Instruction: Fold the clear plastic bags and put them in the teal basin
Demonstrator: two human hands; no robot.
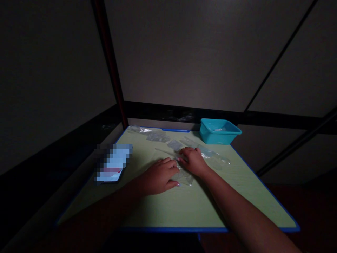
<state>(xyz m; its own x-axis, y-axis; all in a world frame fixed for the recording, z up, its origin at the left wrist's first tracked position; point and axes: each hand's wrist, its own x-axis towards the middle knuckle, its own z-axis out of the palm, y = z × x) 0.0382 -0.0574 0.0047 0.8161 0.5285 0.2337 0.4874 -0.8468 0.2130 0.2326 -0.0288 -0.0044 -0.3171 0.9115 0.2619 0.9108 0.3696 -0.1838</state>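
Observation:
A clear plastic bag (186, 177) lies flat near the middle of the small table, partly covered by both hands. My left hand (160, 176) rests palm down at its left side, with the thumb apart from the bent fingers. Across from it, my right hand (193, 161) has its thumb and fingers drawn together at the bag's upper part; the fingertips are partly hidden. Just beyond the hands is a small flat clear packet (174, 144). More clear plastic bags (217, 157) lie to the right of my right hand.
A turquoise plastic basket (219, 137) stands at the table's far right corner with something pale inside. Crumpled clear plastic (155, 135) lies along the far left. A phone with a lit, pixelated screen (116, 163) is at the left edge. Blue trim borders the pale table (168, 214); walls rise behind.

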